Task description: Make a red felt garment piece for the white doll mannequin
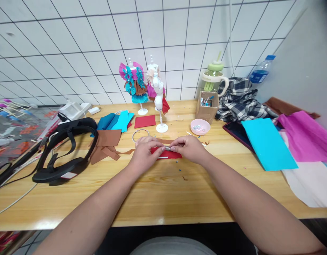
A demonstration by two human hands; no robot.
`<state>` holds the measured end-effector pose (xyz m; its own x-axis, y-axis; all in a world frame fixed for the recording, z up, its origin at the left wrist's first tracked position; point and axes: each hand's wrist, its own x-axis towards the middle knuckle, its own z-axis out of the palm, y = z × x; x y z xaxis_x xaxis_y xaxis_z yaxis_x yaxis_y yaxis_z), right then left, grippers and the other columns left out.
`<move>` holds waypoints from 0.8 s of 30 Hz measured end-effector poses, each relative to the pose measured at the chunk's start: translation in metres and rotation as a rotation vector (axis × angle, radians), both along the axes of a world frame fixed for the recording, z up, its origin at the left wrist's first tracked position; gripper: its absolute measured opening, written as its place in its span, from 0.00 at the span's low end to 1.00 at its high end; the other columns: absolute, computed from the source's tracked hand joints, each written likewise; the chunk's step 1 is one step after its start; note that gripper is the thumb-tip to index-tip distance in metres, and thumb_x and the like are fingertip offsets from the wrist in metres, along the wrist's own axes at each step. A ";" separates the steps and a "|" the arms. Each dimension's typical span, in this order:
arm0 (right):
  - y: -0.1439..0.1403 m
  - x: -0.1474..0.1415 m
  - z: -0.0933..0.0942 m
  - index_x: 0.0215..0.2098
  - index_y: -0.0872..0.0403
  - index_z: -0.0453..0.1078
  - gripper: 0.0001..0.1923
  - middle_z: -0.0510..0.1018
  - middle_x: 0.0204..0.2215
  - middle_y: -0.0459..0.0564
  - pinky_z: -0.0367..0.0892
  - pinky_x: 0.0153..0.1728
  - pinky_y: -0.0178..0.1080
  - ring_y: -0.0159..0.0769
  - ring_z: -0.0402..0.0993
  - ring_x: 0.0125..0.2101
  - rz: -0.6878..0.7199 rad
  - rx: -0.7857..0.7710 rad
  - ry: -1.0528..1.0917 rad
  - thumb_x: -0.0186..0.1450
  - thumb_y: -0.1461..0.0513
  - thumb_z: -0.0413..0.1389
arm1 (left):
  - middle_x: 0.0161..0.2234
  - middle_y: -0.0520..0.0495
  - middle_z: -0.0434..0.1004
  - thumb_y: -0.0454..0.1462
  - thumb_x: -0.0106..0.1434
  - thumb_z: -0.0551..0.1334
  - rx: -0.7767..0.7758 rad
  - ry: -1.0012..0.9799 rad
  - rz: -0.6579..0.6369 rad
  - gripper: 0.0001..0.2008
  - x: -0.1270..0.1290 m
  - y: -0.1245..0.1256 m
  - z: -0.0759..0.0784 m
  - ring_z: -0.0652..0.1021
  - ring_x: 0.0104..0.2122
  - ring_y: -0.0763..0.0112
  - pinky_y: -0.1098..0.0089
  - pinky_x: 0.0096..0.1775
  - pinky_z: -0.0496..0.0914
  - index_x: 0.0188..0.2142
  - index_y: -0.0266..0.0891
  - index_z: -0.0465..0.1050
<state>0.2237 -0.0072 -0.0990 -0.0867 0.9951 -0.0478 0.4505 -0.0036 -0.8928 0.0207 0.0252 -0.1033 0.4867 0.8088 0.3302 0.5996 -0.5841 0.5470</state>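
My left hand (147, 152) and my right hand (191, 148) meet at the middle of the table, thumbs and fingers pinched. Between their fingertips is a small, narrow silver-grey object (167, 148), whose kind I cannot make out. Beneath it lies a piece of red crepe paper (174, 155), partly covered by my fingers, with a thin white strip (162, 157) along its near edge. A brown paper strip (166, 141) shows just behind my hands. Beside my left hand rests a pale ring (140, 130).
A bare white mannequin (158, 94) and a paper-dressed one (135, 85) stand behind. Brown sheets (107, 138) and a black headset (65, 152) lie left. A pink bowl (200, 126), cardboard box (206, 109), green-lidded cup (213, 78) and blue paper (269, 143) are right.
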 end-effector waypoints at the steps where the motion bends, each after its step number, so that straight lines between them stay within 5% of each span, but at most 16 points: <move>1: 0.001 0.002 0.000 0.33 0.53 0.79 0.06 0.82 0.29 0.47 0.66 0.33 0.36 0.34 0.75 0.30 -0.005 -0.024 -0.016 0.59 0.61 0.61 | 0.34 0.47 0.78 0.42 0.64 0.60 -0.013 0.014 0.004 0.10 -0.001 0.002 -0.002 0.74 0.39 0.64 0.62 0.44 0.66 0.37 0.45 0.81; 7: 0.003 0.013 -0.007 0.40 0.52 0.74 0.14 0.79 0.24 0.42 0.61 0.27 0.33 0.32 0.71 0.26 0.080 -0.149 -0.128 0.55 0.66 0.61 | 0.32 0.47 0.77 0.41 0.62 0.62 -0.005 0.168 0.000 0.09 -0.005 0.011 -0.013 0.73 0.37 0.63 0.62 0.41 0.66 0.39 0.49 0.82; 15: 0.005 0.013 -0.022 0.31 0.53 0.66 0.05 0.72 0.24 0.40 0.56 0.26 0.31 0.29 0.65 0.26 0.161 -0.092 -0.231 0.57 0.66 0.58 | 0.34 0.48 0.79 0.37 0.60 0.62 -0.053 0.264 -0.117 0.08 0.001 0.009 -0.025 0.75 0.38 0.63 0.63 0.42 0.67 0.36 0.47 0.81; 24: 0.002 0.008 -0.018 0.30 0.52 0.65 0.04 0.74 0.26 0.41 0.52 0.26 0.32 0.31 0.65 0.27 0.142 -0.035 -0.397 0.58 0.64 0.57 | 0.37 0.50 0.80 0.37 0.60 0.62 -0.078 0.294 -0.117 0.08 0.002 0.006 -0.019 0.75 0.41 0.62 0.61 0.43 0.64 0.37 0.49 0.80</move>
